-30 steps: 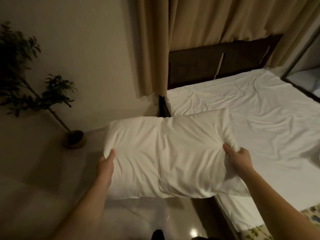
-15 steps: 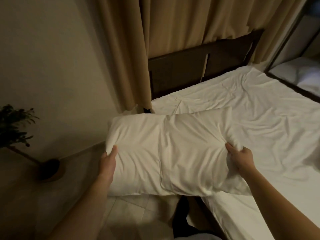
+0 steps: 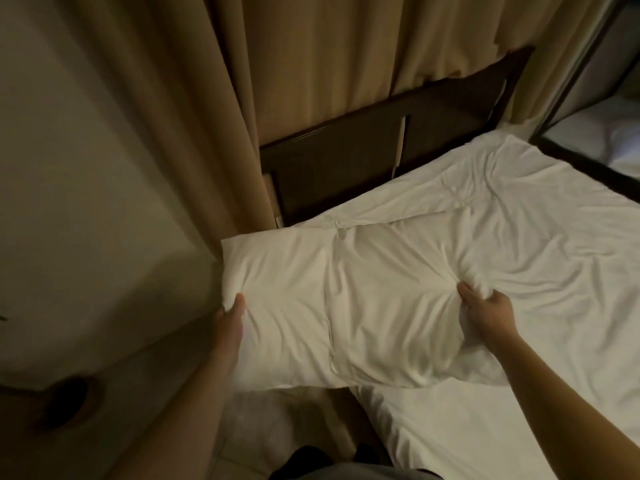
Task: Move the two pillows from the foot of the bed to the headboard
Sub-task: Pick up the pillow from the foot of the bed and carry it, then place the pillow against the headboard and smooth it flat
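A white pillow (image 3: 349, 306) hangs in the air over the left edge of the bed (image 3: 540, 258), held flat and lengthwise. My left hand (image 3: 231, 315) grips its left end. My right hand (image 3: 486, 311) bunches the cloth at its right end. The dark wooden headboard (image 3: 349, 157) stands just beyond the pillow, at the top of the white wrinkled sheet. A second pillow is not in view.
Tan curtains (image 3: 311, 64) hang behind the headboard and down the left side. A brown plant pot (image 3: 65, 403) sits on the floor at lower left. A dark frame with another white bed surface (image 3: 602, 133) is at the far right. My legs show at the bottom.
I have moved closer to the headboard with the pillow in both hands. The pillow's right end now reaches over the mattress. The plant has slid out of view to the lower left.
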`<act>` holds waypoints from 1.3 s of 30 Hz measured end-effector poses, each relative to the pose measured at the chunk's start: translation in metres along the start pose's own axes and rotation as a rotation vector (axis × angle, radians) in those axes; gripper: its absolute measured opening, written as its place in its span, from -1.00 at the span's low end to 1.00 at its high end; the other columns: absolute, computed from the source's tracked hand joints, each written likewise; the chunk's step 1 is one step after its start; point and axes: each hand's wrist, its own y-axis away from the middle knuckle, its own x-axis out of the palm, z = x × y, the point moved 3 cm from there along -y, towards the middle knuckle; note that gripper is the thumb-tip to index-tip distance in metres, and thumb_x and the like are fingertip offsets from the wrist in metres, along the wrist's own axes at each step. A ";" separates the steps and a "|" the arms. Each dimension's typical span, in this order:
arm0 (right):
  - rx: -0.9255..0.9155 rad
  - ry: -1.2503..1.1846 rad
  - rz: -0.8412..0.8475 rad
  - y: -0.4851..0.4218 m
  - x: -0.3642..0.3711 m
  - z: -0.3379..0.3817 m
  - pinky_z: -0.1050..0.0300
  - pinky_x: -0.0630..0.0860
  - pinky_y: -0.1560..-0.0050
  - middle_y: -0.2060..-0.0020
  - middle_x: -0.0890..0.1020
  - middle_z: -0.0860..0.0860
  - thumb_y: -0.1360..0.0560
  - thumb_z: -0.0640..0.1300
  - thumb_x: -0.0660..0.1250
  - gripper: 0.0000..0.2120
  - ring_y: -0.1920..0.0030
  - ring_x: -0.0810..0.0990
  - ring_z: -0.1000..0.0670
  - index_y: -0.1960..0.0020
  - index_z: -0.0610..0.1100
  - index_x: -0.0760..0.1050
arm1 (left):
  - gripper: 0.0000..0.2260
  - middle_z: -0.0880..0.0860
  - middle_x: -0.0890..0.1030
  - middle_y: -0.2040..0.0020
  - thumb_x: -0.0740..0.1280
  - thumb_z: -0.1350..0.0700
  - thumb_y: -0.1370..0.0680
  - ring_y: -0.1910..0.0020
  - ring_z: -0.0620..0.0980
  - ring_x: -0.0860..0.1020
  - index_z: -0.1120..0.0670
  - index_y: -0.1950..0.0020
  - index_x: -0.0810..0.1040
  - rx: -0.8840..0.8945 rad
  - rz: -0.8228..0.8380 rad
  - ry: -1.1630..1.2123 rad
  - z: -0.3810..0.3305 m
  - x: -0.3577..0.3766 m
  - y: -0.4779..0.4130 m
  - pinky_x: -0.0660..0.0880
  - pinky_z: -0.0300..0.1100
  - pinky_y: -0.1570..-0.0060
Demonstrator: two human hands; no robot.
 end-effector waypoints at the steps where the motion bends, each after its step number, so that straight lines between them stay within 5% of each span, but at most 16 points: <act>1: 0.004 -0.002 -0.007 -0.011 0.001 0.006 0.03 0.43 0.08 0.26 0.64 -0.16 -0.54 0.04 0.47 -0.63 0.15 0.61 -0.17 0.11 -0.30 0.62 | -0.40 0.24 0.43 -0.48 0.32 -0.13 -0.63 -0.45 0.24 0.40 0.25 -0.52 0.37 -0.013 0.022 0.007 -0.007 0.012 -0.007 0.30 -0.04 -0.38; 13: 0.083 -0.018 -0.134 -0.143 0.040 0.050 -0.04 0.58 0.10 0.27 0.69 -0.16 -0.49 0.07 0.51 -0.65 0.20 0.68 -0.17 0.14 -0.24 0.64 | -0.36 0.12 0.52 -0.41 0.39 -0.27 -0.52 -0.31 0.22 0.52 0.01 -0.51 0.41 -0.144 0.236 0.085 -0.057 0.154 -0.129 0.47 0.15 -0.31; 22: 0.195 0.033 -0.127 -0.257 0.112 0.090 -0.18 0.67 0.14 0.25 0.70 -0.23 -0.50 0.03 0.53 -0.69 0.23 0.71 -0.23 0.09 -0.24 0.65 | -0.40 0.16 0.50 -0.42 0.34 -0.16 -0.61 -0.36 0.24 0.49 0.20 -0.51 0.41 -0.202 0.258 0.006 -0.091 0.244 -0.240 0.44 0.04 -0.33; 27: 0.183 0.112 -0.076 -0.327 0.152 0.117 -0.23 0.68 0.07 0.17 0.73 -0.21 -0.49 0.11 0.52 -0.64 0.16 0.72 -0.23 0.06 -0.22 0.67 | -0.16 0.19 0.54 -0.41 0.32 -0.46 -0.44 -0.34 0.23 0.53 0.13 -0.50 0.44 -0.253 0.225 -0.001 -0.083 0.286 -0.296 0.44 0.14 -0.38; 30: 0.159 0.149 -0.034 -0.371 0.181 0.137 -0.14 0.67 0.09 0.12 0.72 -0.23 -0.51 0.06 0.51 -0.68 0.18 0.70 -0.21 0.03 -0.22 0.66 | -0.35 0.15 0.41 -0.52 0.28 -0.23 -0.62 -0.45 0.19 0.42 0.05 -0.62 0.25 -0.173 0.164 -0.013 -0.090 0.299 -0.309 0.35 0.12 -0.45; 33: 0.138 0.200 0.013 -0.418 0.211 0.147 -0.16 0.67 0.03 0.08 0.71 -0.20 -0.50 0.10 0.51 -0.67 0.10 0.70 -0.22 0.00 -0.18 0.65 | -0.33 0.10 0.28 -0.60 0.30 -0.13 -0.64 -0.51 0.15 0.35 -0.03 -0.67 0.09 -0.170 0.158 0.090 -0.083 0.316 -0.320 0.36 0.01 -0.41; 39: 0.084 0.262 0.083 -0.495 0.273 0.149 0.14 0.58 0.35 0.07 0.69 -0.20 -0.56 0.01 0.46 -0.74 0.25 0.62 -0.08 -0.08 -0.19 0.64 | -0.36 0.05 0.42 -0.45 0.36 -0.11 -0.61 -0.36 0.08 0.47 0.11 -0.60 0.26 -0.346 0.062 0.232 -0.061 0.351 -0.338 0.43 -0.10 -0.26</act>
